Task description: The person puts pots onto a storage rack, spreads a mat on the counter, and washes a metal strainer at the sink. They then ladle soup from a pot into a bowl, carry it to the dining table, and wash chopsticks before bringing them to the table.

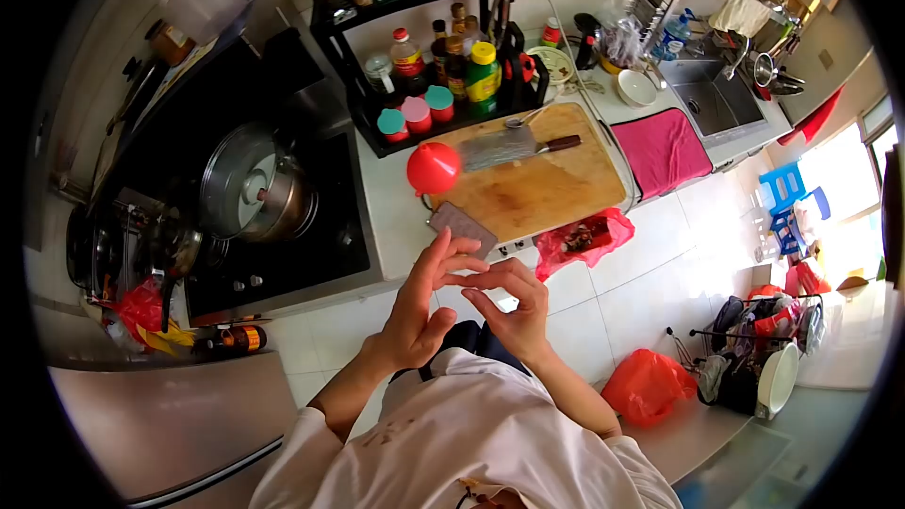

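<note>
My left hand (422, 300) is in front of the counter edge with its fingers stretched out and its thumb apart. Close beside it, my right hand (514, 305) has bent fingers, the tips reaching across to the left fingers. No object shows in either hand. Just beyond the fingertips lies a flat grey rectangular thing (462, 227) at the corner of a wooden cutting board (528, 190). A cleaver (504, 149) with a brown handle rests on the board's far side. A red funnel (434, 169) sits at the board's left corner.
An open red plastic bag (586, 240) hangs at the counter edge. Left is a stove (335, 226) with a glass-lidded pot (255, 193). Behind stands a black rack (349, 57) of bottles. Farther right are a pink cloth (662, 153) and a sink (716, 99).
</note>
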